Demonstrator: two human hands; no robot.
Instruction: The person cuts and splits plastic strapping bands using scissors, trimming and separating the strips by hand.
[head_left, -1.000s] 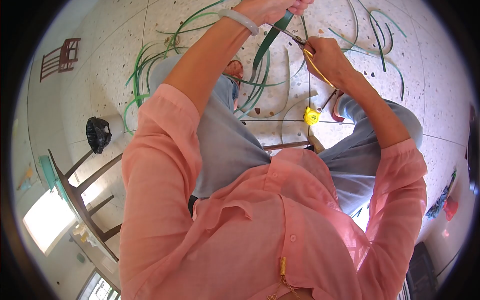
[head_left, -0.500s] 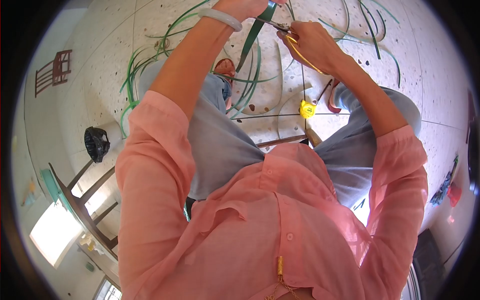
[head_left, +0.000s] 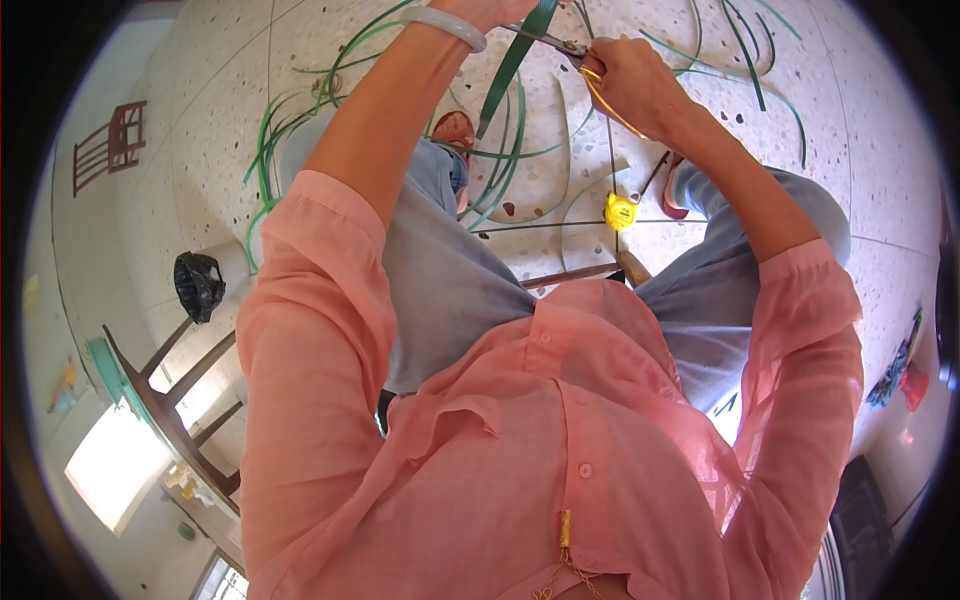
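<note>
Loose green strips (head_left: pixel 263 160) lie over the terrazzo floor (head_left: pixel 545 110); a yellow tape measure (head_left: pixel 621 211) lies near the right foot (head_left: pixel 677 200). Right hand (head_left: pixel 640 85), extended forward, closed around gold-handled scissors (head_left: pixel 573 46), set across a dark green strip (head_left: pixel 509 75) between the hands. Left hand (head_left: pixel 495 10) partly cropped at the upper edge; its grip cannot be determined.
</note>
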